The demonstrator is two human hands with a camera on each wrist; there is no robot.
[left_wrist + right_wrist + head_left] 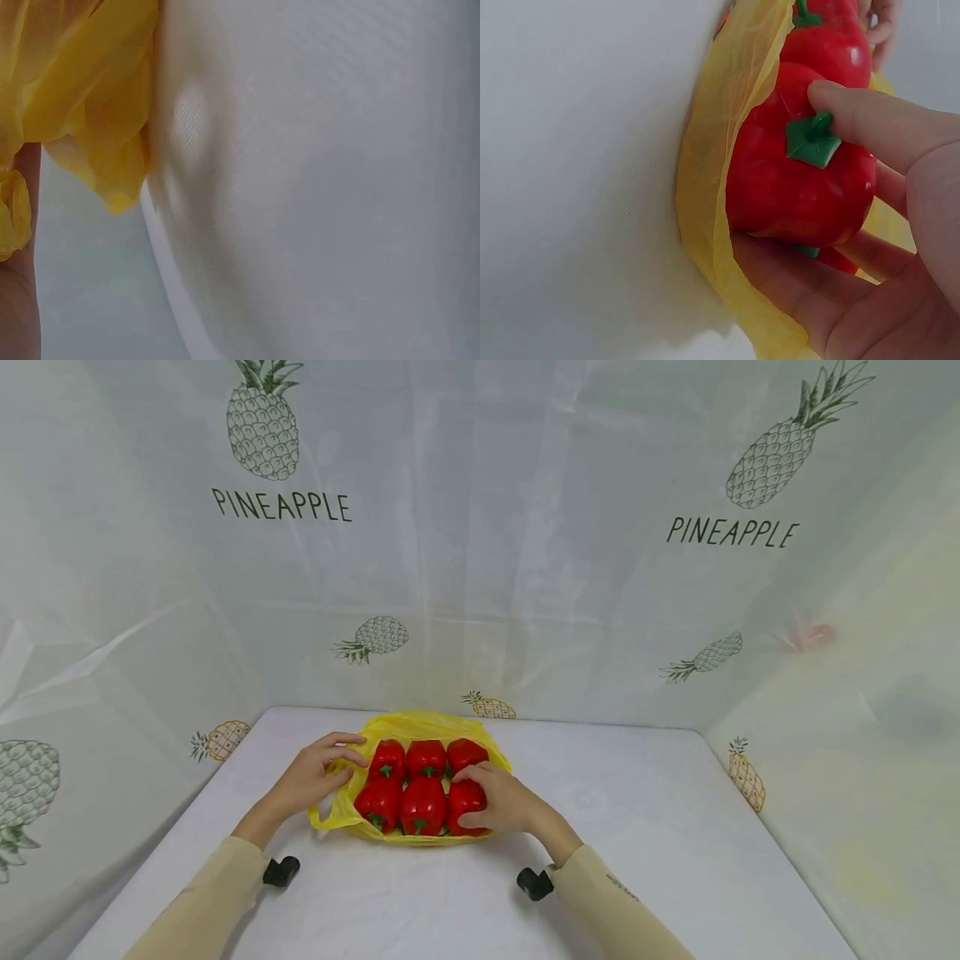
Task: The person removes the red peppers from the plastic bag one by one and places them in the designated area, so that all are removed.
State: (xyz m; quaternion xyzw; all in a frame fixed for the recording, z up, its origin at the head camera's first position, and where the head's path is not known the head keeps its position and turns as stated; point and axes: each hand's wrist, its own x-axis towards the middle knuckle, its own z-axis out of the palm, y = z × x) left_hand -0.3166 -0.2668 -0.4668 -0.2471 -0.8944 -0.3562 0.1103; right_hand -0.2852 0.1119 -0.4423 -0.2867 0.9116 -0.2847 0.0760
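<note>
Several glossy red bell peppers [423,802] with green stems lie in two rows in an open yellow plastic bag [420,724]. My right hand [506,802] grips the front right bell pepper [802,195]. In the right wrist view its thumb lies over the top near the stem [814,140], and its fingers reach around the underside. At the bag's left side, my left hand [315,774] holds the rim with bent fingers. The left wrist view has only a strip of that hand, with folded yellow plastic [90,97] across it, so its fingertips are hidden there.
A white-covered table [615,827] extends around the bag. Behind it hangs a pale curtain [480,552] printed with pineapples, which continues along both sides. A bag handle loop [322,818] droops at the front left. Black wrist mounts [281,871] stick out from both sleeves.
</note>
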